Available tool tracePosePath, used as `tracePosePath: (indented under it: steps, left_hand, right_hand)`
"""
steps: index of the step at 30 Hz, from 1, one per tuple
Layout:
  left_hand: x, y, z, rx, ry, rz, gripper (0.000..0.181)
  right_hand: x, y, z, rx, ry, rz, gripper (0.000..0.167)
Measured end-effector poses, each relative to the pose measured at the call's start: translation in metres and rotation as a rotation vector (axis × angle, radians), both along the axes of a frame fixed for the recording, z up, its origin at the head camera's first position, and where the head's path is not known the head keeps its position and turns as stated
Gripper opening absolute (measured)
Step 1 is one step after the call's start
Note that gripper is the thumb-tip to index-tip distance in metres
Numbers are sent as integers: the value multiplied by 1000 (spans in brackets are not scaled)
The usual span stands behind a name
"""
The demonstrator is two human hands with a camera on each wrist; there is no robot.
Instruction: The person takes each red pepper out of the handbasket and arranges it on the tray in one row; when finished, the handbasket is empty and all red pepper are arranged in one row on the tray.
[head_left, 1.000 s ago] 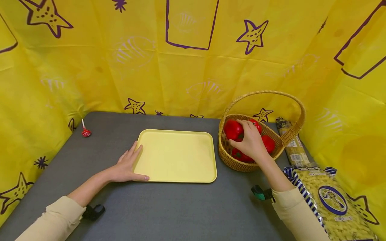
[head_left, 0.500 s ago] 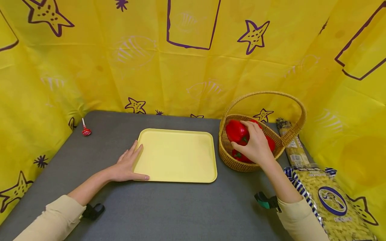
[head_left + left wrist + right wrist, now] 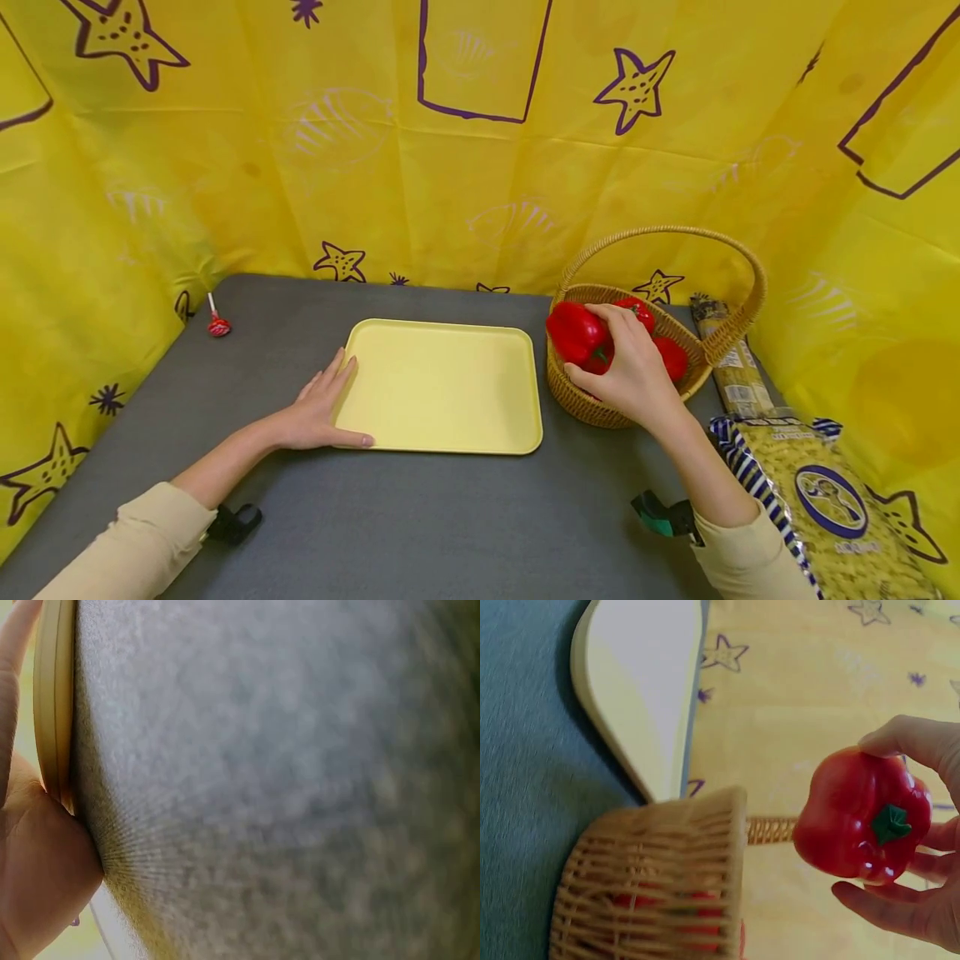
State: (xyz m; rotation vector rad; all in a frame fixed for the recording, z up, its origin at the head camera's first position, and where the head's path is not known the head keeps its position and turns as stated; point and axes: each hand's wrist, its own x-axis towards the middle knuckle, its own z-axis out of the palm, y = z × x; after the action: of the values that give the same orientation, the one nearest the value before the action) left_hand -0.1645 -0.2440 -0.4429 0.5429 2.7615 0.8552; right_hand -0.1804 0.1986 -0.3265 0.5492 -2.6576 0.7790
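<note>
My right hand [image 3: 630, 367] grips a red bell pepper [image 3: 576, 332] between thumb and fingers, above the left rim of a wicker basket [image 3: 573, 404]. In the right wrist view the pepper [image 3: 847, 817] shows its green stem and hangs clear of the basket [image 3: 652, 832]. More red peppers [image 3: 670, 358] lie inside the basket. My left hand [image 3: 318, 412] rests with spread, straight fingers at the left edge of a pale yellow tray [image 3: 442, 387]. The left wrist view shows that hand [image 3: 41, 862] against the tray's rim [image 3: 54, 697].
A lollipop [image 3: 218, 325] lies at the table's far left. To the right of the basket are a long packet [image 3: 738, 375] and a bag of pasta [image 3: 832, 508]. A yellow patterned cloth [image 3: 465, 175] surrounds the grey table [image 3: 450, 525]. The basket's tall handle [image 3: 667, 230] arches over it.
My right hand has lifted the bell pepper from inside the basket, and it now sits higher and further left, over the rim. The left hand stays on the tray.
</note>
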Motion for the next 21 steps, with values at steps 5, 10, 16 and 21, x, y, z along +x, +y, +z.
tracePosePath:
  steps: [5,10,16,21]
  left_hand:
    - [0,-3,2,9,-19,-4,128]
    - [0,-6,1,0,-17,-1,128]
    - [0,-8,1,20,-13,-11,130]
    - [0,-10,-1,35,-13,-13,131]
  right_hand:
    - [2,-12,1,-5,22,63,78]
    - [0,-26,-1,-3,5,116,79]
    - [-5,-41,-6,22,-61,162,77]
    - [-9,-53,-13,40,-74,224,73]
